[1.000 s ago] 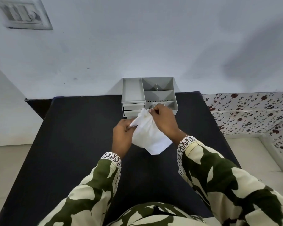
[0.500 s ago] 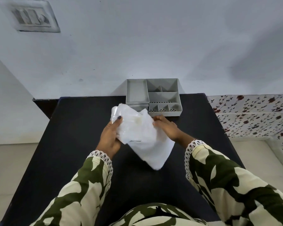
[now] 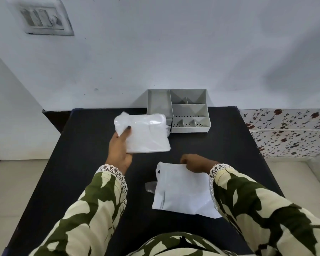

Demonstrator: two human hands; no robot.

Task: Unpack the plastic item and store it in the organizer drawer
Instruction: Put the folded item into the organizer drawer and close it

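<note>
The left hand [image 3: 119, 150] grips the plastic item [image 3: 144, 133], held up just short of the organizer [image 3: 190, 109]; it is limp and glossy, so it could slip or sag past the drawer mouth. The right hand [image 3: 196, 163] pinches the emptied white bag [image 3: 183, 191] on the worktop [image 3: 81, 163]. Count: one item, one bag, one organizer, one clear scrap [image 3: 151, 186] left of the bag.

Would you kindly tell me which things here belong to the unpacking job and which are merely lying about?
Job: clear-wrapped white item in left hand; white outer bag under right hand; grey organizer.
Lying about: clear plastic scrap; wall switch plate.
</note>
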